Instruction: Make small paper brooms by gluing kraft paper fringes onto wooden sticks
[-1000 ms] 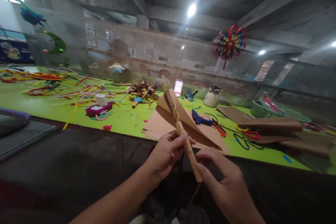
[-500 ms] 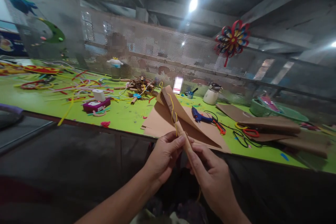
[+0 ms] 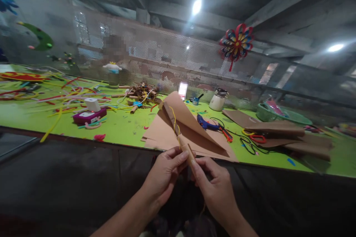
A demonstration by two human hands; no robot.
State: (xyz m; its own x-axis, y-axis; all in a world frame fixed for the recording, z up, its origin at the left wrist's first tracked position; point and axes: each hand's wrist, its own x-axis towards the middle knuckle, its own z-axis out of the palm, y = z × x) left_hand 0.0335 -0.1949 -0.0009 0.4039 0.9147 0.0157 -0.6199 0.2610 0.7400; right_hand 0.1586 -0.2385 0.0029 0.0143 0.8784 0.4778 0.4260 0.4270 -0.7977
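My left hand (image 3: 162, 176) and my right hand (image 3: 213, 187) are closed side by side on the narrow end of a rolled brown paper piece (image 3: 180, 122) in front of the table edge. The paper fans out wider toward the top, over the table. A thin yellow wire (image 3: 175, 122) runs along the roll down into my left fingers. My right fingers wrap the roll's lower part and hide its end.
A green table (image 3: 122, 126) holds flat brown paper sheets (image 3: 158, 131), a blue glue gun (image 3: 204, 122), red-handled scissors (image 3: 257, 137), a magenta box (image 3: 89, 114), coloured wire strips (image 3: 58, 98), a white jar (image 3: 216, 102) and a green basket (image 3: 268, 113). A perforated screen stands behind, with a paper pinwheel (image 3: 236, 42) hanging.
My right hand has slid up the roll from its lower end to sit next to my left hand. The view has shifted to the right and slightly up.
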